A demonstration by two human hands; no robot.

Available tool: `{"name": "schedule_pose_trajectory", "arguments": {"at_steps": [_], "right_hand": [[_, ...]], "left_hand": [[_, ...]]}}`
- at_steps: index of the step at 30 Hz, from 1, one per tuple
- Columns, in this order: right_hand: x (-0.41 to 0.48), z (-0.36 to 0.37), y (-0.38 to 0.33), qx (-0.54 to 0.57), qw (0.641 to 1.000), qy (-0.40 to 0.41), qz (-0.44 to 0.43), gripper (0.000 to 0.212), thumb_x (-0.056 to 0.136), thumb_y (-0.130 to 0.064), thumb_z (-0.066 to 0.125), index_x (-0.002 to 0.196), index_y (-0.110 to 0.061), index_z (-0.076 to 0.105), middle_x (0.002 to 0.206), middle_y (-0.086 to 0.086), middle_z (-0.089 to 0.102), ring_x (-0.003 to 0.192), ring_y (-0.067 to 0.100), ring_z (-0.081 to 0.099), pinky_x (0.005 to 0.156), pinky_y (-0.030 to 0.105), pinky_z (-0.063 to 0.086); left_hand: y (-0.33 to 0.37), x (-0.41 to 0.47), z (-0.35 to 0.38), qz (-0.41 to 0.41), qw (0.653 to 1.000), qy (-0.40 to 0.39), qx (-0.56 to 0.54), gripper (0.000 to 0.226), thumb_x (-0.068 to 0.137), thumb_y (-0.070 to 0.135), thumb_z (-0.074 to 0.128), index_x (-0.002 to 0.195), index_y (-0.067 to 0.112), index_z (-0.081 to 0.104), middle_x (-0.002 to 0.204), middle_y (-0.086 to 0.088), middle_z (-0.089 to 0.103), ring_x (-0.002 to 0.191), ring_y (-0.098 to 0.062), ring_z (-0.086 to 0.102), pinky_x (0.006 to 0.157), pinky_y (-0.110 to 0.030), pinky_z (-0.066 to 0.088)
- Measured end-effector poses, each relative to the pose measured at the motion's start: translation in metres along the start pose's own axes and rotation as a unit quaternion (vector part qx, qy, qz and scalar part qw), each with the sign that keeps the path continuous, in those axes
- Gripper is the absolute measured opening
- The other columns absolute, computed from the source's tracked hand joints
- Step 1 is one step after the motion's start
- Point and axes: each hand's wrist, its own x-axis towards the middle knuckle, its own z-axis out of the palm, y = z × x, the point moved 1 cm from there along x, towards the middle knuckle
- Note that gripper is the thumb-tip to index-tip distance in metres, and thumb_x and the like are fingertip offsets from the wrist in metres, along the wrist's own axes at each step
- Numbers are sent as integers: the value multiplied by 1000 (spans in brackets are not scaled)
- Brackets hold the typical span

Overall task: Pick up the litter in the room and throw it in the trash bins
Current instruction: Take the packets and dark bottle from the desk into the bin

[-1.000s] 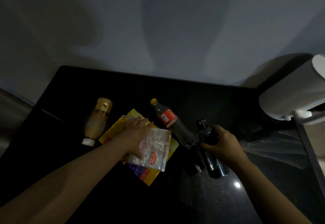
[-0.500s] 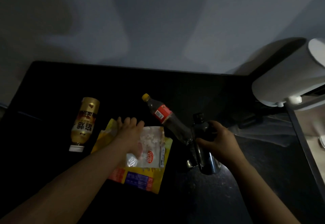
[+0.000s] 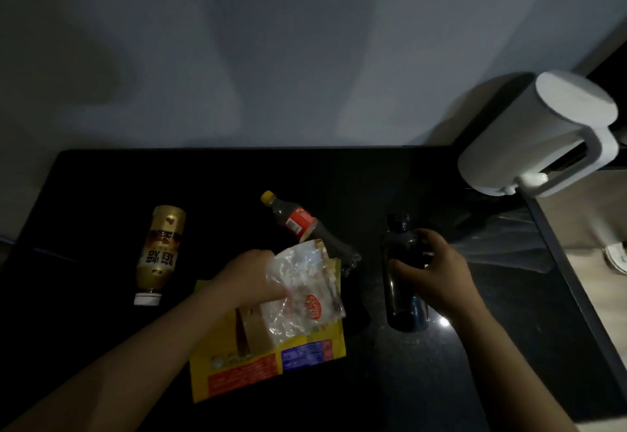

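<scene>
Your left hand (image 3: 251,275) grasped the clear wrapper (image 3: 302,296) and yellow packet (image 3: 264,360); your right hand (image 3: 437,272) gripped the dark bottle (image 3: 402,262).

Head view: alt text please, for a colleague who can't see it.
Over a black countertop, the left hand grips a clear wrapper on a yellow packet; the right hand grips a dark bottle. A gold bottle and a cola bottle lie behind.

- Gold bottle (image 3: 161,255), white cap, lying flat.
- Cola bottle (image 3: 302,223), yellow cap, red label, lying flat.
- Dark bottle (image 3: 400,299), gripped by right hand (image 3: 437,272).
- Clear wrapper (image 3: 302,292) over yellow packet (image 3: 271,360), pinched by left hand (image 3: 251,275).
</scene>
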Motion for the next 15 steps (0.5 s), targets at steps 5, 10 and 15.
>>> {"name": "schedule_pose_trajectory", "arguments": {"at_steps": [5,10,15], "right_hand": [[-24,-44,10,41,998,37,-12,63,73,-22,79,128,-25,50,95,-18,54,83,1,56,67,21,49],[-64,-125,40,60,992,101,-43,64,71,-22,80,128,-26,50,93,-21,54,84,-2,55,64,13,45],[-123,-230,85,65,975,199,-69,50,66,-22,82,106,-42,59,92,-19,67,87,-5,62,73,27,53]], "left_hand": [[59,-24,-8,44,996,15,-82,28,71,29,77,92,27,58,101,3,62,91,-15,63,82,-41,57],[146,-45,0,100,991,76,-52,34,69,39,77,94,25,58,97,7,60,87,-11,61,78,-36,55],[260,-71,28,166,977,127,-49,33,67,46,76,81,25,55,89,8,60,80,-10,60,66,-28,51]]}}
